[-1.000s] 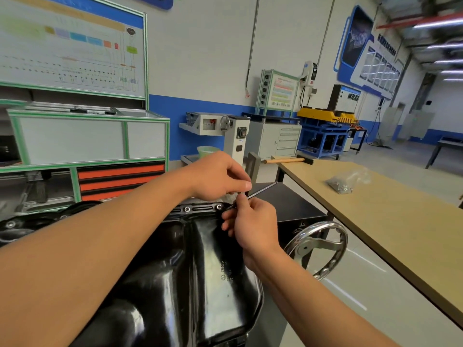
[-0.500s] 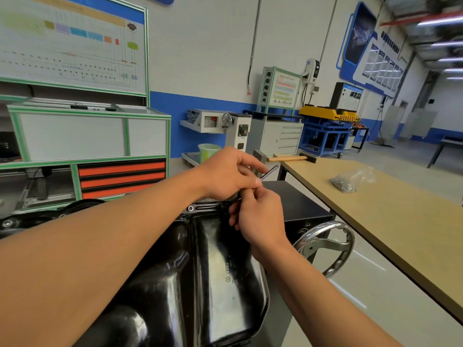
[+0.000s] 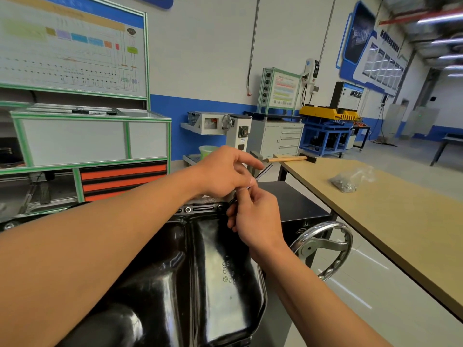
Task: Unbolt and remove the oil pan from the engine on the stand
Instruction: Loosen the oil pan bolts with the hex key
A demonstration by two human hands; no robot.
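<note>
The glossy black oil pan (image 3: 205,279) faces up on the engine stand, filling the lower middle of the view. Its far flange (image 3: 198,209) shows a bolt head and slots. A thin dark hex key (image 3: 263,172) angles up to the right above that flange's right corner. My left hand (image 3: 225,172) hovers over the corner, its fingers curled around the key's middle. My right hand (image 3: 255,219) sits just below and pinches the key's lower part. The key's tip and the bolt under it are hidden by my fingers.
A chrome handwheel (image 3: 323,249) of the stand sticks out to the right of the pan. A wooden workbench (image 3: 400,221) at right carries a plastic bag of small parts (image 3: 349,180) and a hammer (image 3: 288,159). Cabinets with orange drawers (image 3: 122,181) stand behind.
The hex key's free end has swung upward, from lying low across the flange to pointing up and right. Both hands shifted slightly with it and stay on the key.
</note>
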